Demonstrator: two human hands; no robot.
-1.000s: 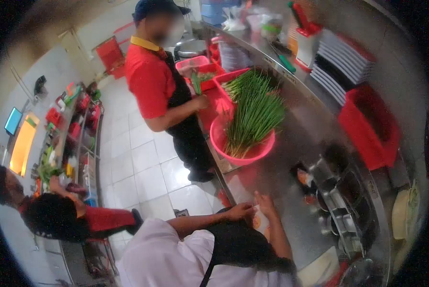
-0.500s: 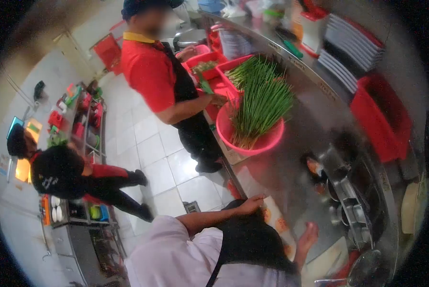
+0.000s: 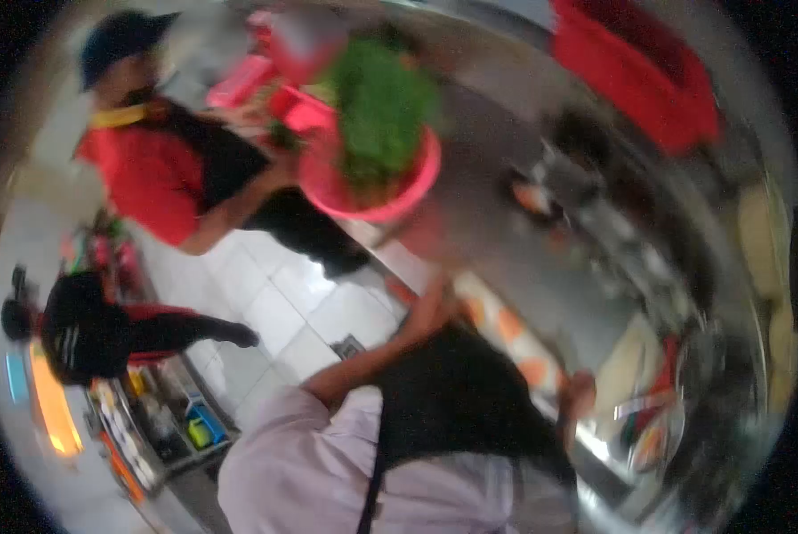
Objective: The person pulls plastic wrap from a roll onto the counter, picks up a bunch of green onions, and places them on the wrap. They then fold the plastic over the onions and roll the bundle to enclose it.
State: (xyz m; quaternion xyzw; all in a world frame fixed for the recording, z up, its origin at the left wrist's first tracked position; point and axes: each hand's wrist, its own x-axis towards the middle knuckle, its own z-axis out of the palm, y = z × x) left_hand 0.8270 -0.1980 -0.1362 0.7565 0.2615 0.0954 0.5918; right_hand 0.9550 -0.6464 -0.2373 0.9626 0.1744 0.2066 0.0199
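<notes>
- White strip with orange spots (image 3: pixel 508 331), stretched along the edge of the surface (image 3: pixel 497 214), between left hand (image 3: pixel 436 304) and right hand (image 3: pixel 580 394).
- Probably light, thin and soft, like paper or film; likely to crease, curl or slide under a one-sided pull.
- Best taken by its two ends, flat between thumb and fingers, with gentle, even tension; apt to tear if yanked, to judge by the look.
- Left hand at the far end, seemingly touching; too blurred to tell whether closed on it.
- Right hand right beside the near end; impossible to tell whether apart from it or pinching, fingers smeared by motion.
- Just right of the strip, a pale flat piece (image 3: pixel 628 367), then a shiny metal pan (image 3: pixel 655 442).
- Farther off, a pink bowl (image 3: pixel 377 212) heaped with greens (image 3: pixel 383 111), likely bulky and loose; beyond on the right, a red bin (image 3: pixel 635 76), seemingly stiff.
</notes>
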